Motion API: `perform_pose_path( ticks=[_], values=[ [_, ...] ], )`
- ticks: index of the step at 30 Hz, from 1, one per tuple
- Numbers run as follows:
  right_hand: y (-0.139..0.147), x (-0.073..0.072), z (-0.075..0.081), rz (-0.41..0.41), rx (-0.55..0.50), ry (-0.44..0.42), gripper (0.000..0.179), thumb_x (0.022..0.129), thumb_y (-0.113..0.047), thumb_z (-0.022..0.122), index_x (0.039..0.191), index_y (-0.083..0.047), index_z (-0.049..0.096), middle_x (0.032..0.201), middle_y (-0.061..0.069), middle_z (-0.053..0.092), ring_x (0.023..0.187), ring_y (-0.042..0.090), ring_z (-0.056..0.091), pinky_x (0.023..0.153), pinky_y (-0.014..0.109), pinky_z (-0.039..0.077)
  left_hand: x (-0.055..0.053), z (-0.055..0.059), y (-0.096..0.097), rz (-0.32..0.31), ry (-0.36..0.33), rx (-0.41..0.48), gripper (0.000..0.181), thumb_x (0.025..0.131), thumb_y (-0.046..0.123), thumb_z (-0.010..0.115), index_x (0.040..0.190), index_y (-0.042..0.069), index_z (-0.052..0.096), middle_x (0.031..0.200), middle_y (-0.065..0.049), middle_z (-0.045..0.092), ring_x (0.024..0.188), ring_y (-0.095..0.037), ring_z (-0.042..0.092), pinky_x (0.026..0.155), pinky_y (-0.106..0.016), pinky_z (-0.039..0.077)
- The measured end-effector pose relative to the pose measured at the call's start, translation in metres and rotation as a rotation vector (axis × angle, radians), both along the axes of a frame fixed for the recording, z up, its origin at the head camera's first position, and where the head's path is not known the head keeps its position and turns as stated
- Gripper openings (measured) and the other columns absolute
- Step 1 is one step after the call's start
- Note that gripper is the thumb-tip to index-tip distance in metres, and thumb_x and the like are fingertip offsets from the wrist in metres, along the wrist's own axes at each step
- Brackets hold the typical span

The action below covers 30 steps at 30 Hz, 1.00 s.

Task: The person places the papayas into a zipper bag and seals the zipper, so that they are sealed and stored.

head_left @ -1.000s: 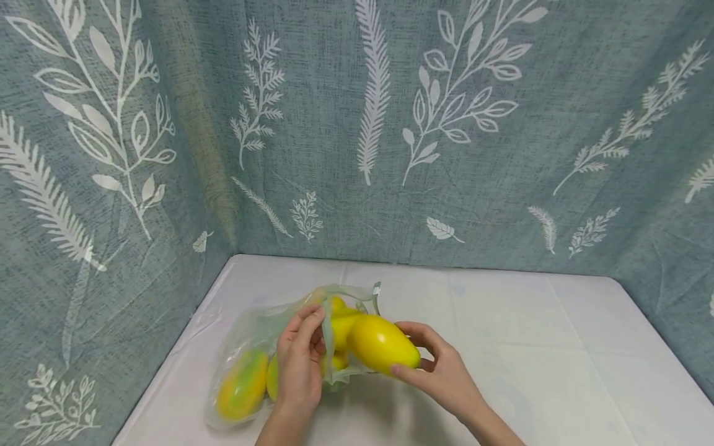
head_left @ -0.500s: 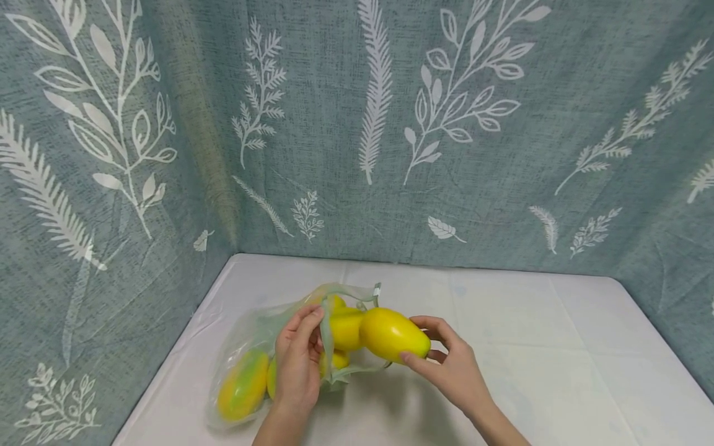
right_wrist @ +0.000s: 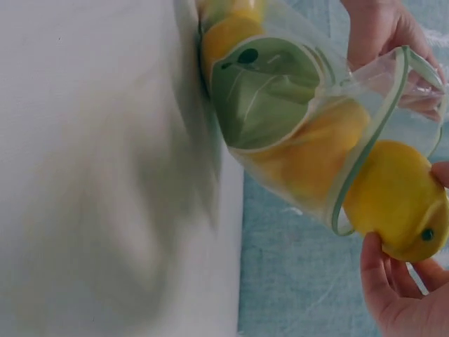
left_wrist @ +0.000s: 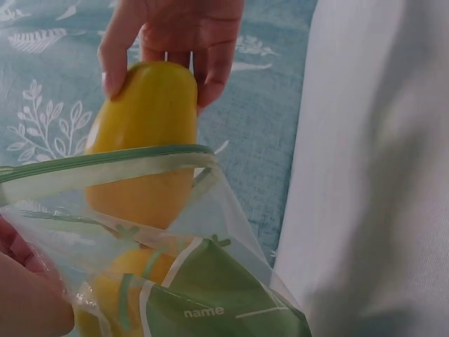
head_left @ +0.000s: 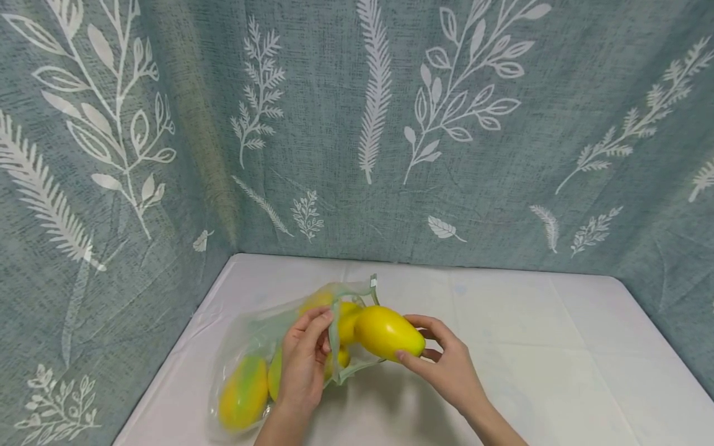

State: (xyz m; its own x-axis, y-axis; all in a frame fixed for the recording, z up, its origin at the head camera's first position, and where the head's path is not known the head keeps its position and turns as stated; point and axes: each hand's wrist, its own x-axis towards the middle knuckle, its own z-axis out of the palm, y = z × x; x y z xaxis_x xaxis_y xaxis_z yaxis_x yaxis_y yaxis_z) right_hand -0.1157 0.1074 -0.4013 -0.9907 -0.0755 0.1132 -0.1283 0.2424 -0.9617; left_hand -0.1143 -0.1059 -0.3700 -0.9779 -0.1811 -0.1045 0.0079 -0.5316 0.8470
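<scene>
A clear zip bag (head_left: 253, 331) with a green edge lies tilted on the table, its mouth facing right. My left hand (head_left: 304, 362) pinches the rim of that mouth. At the opening, my right hand (head_left: 449, 362) grips a yellow mango (head_left: 389, 332) by its green-tipped end, thumb below and fingers behind. The left wrist view shows the lower part of this mango (left_wrist: 144, 193) behind the bag's zip strip. Several more yellow fruits, one a yellow-green mango (head_left: 243, 393), are inside the bag; my left hand partly hides them. A green label (left_wrist: 217, 291) on the bag reads "name".
The bag stands on a white-covered table (head_left: 530, 347), towards its left side. Blue-green curtains (head_left: 334, 124) with white leaf patterns rise behind the table and along both sides.
My right hand drew the mango to the right, then shifted slightly back left. The bag's mouth, with my left hand on it, has moved a little right and its upper corner has risen.
</scene>
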Motion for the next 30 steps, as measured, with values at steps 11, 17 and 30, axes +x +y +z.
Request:
perform_pose_path(
  ticks=[11,17,30],
  values=[
    [-0.004,0.0,0.0,0.047,-0.032,0.022,0.048,0.077,-0.022,0.084,0.121,-0.026,0.066,0.116,0.0,0.062,0.103,0.024,0.057,0.081,0.028,0.055,0.001,-0.001,0.001,-0.043,0.013,-0.001,0.014,0.093,0.007,0.06,0.087,0.013,0.07,0.062,0.007,0.049,0.049,-0.004,0.044,0.047,-0.013,0.036],
    [-0.008,0.001,0.004,0.059,-0.065,0.004,0.048,0.075,-0.022,0.085,0.12,-0.023,0.066,0.117,0.001,0.062,0.102,0.025,0.057,0.079,0.029,0.056,0.001,-0.001,0.001,-0.053,0.016,0.001,0.013,0.092,0.006,0.06,0.087,0.012,0.07,0.065,0.006,0.052,0.049,-0.004,0.043,0.047,-0.013,0.037],
    [-0.017,0.003,0.008,0.102,-0.056,0.073,0.046,0.078,-0.019,0.084,0.119,-0.022,0.065,0.122,-0.003,0.061,0.105,0.025,0.055,0.083,0.03,0.055,0.004,0.006,0.001,0.014,0.045,-0.139,0.007,0.092,0.006,0.064,0.089,0.008,0.07,0.066,0.002,0.057,0.048,-0.008,0.043,0.049,-0.017,0.04]
  ],
)
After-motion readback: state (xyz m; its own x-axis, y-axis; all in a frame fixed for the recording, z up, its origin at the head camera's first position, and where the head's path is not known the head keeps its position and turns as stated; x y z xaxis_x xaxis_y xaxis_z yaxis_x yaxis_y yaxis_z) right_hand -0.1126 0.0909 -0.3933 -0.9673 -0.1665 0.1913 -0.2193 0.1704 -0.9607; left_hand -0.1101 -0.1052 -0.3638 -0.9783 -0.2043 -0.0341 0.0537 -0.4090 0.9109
